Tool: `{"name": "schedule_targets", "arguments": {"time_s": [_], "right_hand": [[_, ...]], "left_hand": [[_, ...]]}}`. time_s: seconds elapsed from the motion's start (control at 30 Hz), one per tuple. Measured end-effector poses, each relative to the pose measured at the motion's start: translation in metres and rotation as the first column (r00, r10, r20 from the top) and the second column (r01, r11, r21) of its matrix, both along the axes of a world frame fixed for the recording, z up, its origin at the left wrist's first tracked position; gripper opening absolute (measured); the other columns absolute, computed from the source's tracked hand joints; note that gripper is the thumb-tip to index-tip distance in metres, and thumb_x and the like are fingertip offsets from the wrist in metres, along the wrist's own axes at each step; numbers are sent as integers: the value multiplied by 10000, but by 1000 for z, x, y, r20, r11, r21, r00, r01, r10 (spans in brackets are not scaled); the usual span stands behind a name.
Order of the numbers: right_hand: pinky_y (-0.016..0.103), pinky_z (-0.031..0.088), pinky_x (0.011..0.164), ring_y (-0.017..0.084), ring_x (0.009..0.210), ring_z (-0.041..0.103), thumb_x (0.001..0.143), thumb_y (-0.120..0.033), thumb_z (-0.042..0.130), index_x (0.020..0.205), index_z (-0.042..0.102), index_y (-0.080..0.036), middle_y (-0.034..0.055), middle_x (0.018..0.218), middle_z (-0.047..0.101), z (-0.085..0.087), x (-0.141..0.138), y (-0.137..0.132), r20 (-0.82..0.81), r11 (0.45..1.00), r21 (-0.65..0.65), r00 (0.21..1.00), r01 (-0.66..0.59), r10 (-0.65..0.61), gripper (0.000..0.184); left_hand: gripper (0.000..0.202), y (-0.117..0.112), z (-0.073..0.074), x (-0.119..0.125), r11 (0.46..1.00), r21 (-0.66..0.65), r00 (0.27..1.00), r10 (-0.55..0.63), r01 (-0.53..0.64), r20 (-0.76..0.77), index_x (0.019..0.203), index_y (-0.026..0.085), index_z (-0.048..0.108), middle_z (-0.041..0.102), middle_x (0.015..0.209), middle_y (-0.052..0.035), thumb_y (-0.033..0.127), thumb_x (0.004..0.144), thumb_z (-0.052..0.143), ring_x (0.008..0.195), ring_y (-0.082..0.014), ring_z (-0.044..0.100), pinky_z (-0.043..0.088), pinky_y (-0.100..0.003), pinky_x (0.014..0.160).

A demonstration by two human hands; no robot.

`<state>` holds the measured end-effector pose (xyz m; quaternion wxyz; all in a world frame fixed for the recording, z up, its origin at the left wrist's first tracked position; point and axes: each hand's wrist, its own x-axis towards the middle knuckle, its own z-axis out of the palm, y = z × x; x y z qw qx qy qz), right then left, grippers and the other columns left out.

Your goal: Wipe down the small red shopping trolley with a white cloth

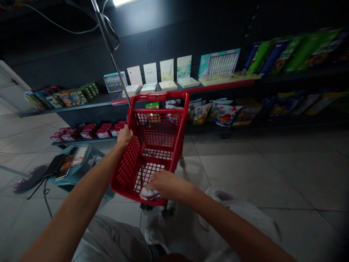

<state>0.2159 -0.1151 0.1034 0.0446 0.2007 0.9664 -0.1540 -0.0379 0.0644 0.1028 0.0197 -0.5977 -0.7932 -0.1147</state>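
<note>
A red plastic shopping basket on wheels (pixel 159 145) stands on the tiled floor in front of me, its handle raised at the far end. My left hand (pixel 124 136) grips the basket's left rim near the far corner. At the near rim my right hand (pixel 163 185) is closed on a crumpled white cloth (pixel 147 194) pressed against the red plastic. My legs in grey trousers and white shoes show below the basket.
Dark shelves (pixel 218 87) along the back wall hold cards, boxes and snack bags. A lower shelf (pixel 87 133) at the left carries red packets. A teal stool (pixel 79 163) with a phone stands left, beside a fan base (pixel 28 180) and cable. A metal pole (pixel 109 47) rises behind the basket.
</note>
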Motion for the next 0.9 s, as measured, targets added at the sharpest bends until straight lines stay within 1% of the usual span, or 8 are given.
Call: {"name": "schedule_targets", "arguments": {"time_s": [0.17,0.33,0.47,0.6,0.67,0.73,0.83,0.9], "right_hand": [[377,399,999,247,1173,623,1030,-149,490,1228,731,-260,99,1204,715,-4,26,44,-99,967,157,977,201,-187,331],[366,330,1050,237,1238,565,1018,-154,524,1293,702,-268,94,1312,669,-4,49,89,-210,890,220,911,399,-356,346],[369,318,1031,240,1194,586,1027,-182,497,1288,686,-243,111,1288,684,-5,44,92,-198,871,246,901,426,-385,328],[378,320,1009,245,1158,605,1045,-234,460,1239,683,-218,105,1230,713,-10,28,85,-223,858,260,892,442,-392,296],[381,324,1004,247,1153,605,1053,-252,440,1255,673,-217,105,1227,712,-11,23,82,-241,840,269,877,471,-415,311],[385,326,1006,249,1153,601,1054,-246,425,1273,666,-218,107,1212,712,-12,19,81,-249,822,276,863,498,-439,328],[378,327,1012,245,1150,596,1044,-202,412,1272,665,-216,106,1194,712,-12,18,80,-264,804,281,847,525,-461,341],[370,332,1007,244,1141,596,1046,-207,410,1242,670,-211,106,1187,714,-12,17,79,-273,795,278,837,540,-474,326]], "left_hand": [[386,3,-4,-2,1000,23,1000,-8,8,-15,1322,143,575,727,1223,-205,299,999,433,1171,-296,687,497,-359,998],[375,4,-5,0,998,53,1000,-30,30,6,1292,147,619,734,1208,-201,285,993,439,1147,-295,695,505,-351,974],[385,0,5,8,998,69,1000,-1,0,10,1274,194,667,740,1213,-173,315,1021,403,1154,-296,692,503,-371,993],[431,-12,22,18,987,158,1000,-7,6,9,1400,262,615,716,1299,-126,270,1014,425,1244,-291,649,484,-406,1054],[462,-27,31,25,968,241,997,-81,75,15,1418,278,596,638,1440,-88,199,982,464,1372,-246,557,443,-357,1122],[432,-51,37,37,946,304,988,-140,116,58,1371,254,621,616,1463,-80,179,977,460,1375,-230,551,431,-337,1142],[365,-110,34,69,948,288,961,-194,133,196,1317,252,641,693,1339,-73,274,1029,419,1232,-229,651,501,-341,1060],[366,-157,24,97,961,220,942,-221,167,253,1337,305,626,696,1346,-44,336,1045,407,1234,-209,652,501,-321,1058]]}}
